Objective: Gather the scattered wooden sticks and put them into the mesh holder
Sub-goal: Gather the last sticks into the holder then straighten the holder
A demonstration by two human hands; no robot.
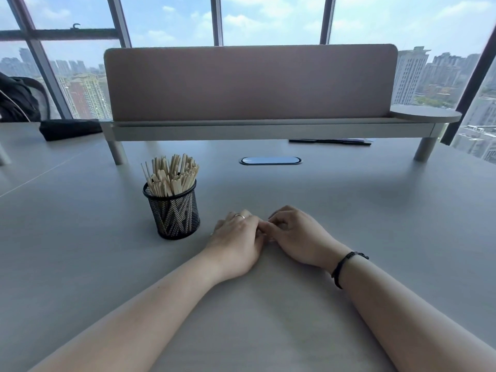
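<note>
A black mesh holder (173,210) stands upright on the grey table (349,210), left of centre, packed with several pale wooden sticks (171,174) that fan out above its rim. I see no loose stick on the table. My left hand (236,240) lies palm down just right of the holder, a ring on one finger, fingers curled together. My right hand (298,234) rests beside it with fingers curled in, and the fingertips of both hands meet. Nothing shows in either hand; the space under the fingers is hidden.
A pink divider screen on a raised shelf (249,84) spans the back of the table. An oval cable port (270,160) lies under it, with a dark pen (330,141) to its right. A black pouch (69,128) sits far left.
</note>
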